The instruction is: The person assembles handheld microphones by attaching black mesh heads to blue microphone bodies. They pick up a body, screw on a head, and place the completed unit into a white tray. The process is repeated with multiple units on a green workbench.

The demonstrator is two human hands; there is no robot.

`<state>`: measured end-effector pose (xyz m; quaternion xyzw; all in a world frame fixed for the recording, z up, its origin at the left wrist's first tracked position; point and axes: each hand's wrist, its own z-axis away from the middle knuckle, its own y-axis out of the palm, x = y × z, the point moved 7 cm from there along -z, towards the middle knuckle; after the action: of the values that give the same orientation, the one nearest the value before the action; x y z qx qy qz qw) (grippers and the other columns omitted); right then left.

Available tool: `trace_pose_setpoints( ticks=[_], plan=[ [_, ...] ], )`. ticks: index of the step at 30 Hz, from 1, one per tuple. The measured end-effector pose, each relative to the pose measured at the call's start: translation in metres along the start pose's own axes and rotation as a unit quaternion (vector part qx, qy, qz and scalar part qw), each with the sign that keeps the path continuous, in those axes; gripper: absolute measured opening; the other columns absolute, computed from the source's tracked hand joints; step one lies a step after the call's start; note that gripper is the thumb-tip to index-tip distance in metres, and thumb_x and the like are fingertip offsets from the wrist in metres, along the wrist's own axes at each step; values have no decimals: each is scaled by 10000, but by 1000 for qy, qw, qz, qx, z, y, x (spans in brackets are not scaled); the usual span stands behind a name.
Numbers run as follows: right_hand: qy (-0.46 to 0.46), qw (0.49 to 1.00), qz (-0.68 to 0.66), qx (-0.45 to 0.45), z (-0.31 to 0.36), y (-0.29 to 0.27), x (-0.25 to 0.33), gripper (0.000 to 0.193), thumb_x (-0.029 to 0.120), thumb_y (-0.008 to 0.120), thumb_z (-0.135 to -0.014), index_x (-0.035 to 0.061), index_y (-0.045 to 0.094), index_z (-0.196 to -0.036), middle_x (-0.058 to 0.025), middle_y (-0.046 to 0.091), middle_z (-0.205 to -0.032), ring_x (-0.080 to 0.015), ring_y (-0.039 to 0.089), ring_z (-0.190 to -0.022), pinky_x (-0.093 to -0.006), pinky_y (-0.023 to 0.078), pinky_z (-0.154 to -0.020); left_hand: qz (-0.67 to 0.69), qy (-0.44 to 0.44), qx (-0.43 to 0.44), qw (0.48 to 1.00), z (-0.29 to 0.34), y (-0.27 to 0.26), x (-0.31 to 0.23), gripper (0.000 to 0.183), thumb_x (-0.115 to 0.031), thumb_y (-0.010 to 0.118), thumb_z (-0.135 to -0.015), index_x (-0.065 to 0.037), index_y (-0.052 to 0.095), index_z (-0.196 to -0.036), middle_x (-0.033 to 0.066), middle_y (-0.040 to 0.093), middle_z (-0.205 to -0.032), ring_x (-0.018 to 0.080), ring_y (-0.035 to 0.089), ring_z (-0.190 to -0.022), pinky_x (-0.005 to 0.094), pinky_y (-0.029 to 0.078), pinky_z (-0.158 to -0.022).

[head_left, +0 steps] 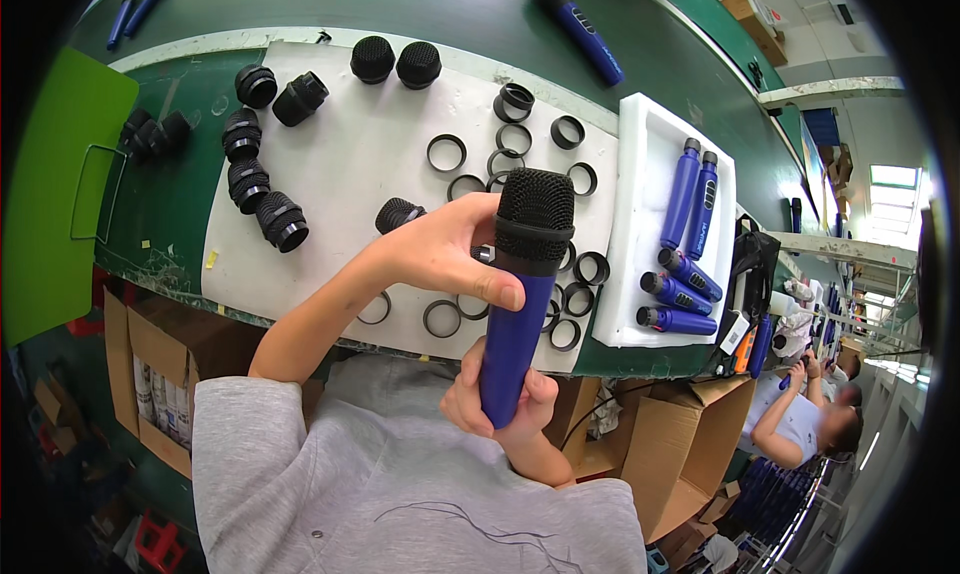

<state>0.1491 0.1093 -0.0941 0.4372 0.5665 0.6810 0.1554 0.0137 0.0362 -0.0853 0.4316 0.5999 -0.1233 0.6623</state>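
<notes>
A handheld microphone (515,324) with a blue body and a black mesh head stands upright in front of my chest. My right hand (500,396) wraps round the lower end of its body. Higher up, my left hand (450,249) is closed on it just below the head, the thumb lying along the body and the other fingers partly hidden. Behind my left hand a loose black microphone head (400,214) lies on the white board (340,174). Several black rings (446,153) are scattered around the microphone on that board.
More black microphone heads (247,184) sit at the board's left and far edges. At right, a white foam tray (612,319) holds several blue microphone bodies (682,194). One microphone (578,32) lies beyond. Cardboard boxes (675,444) stand below the bench; a co-worker (790,419) is at far right.
</notes>
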Motion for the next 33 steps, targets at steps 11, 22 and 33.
trace_pose_setpoints(
  ticks=[11,22,33],
  plan=[
    [33,996,73,-43,9,0,-6,714,671,420,-947,5,449,-1201,-89,563,-623,-121,464,-480,-260,386,-474,26,0,2,1000,1,2,0,764,-487,866,-742,4,565,-1245,83,631,-1153,180,590,-1103,364,452,-1024],
    [68,989,121,-49,15,9,-4,726,702,441,-943,20,419,-1190,-137,643,-709,-142,559,-543,-259,439,-516,32,-9,30,999,0,7,6,690,-544,797,-798,-10,593,-1186,63,642,-1091,161,604,-1029,343,491,-940],
    [49,984,163,-59,14,15,-6,622,589,555,-956,20,409,-1161,-180,650,-765,-197,635,-644,-292,494,-594,56,-64,43,996,5,14,17,578,-501,673,-867,-11,590,-1162,29,600,-1020,123,539,-953,293,450,-859]
  ],
)
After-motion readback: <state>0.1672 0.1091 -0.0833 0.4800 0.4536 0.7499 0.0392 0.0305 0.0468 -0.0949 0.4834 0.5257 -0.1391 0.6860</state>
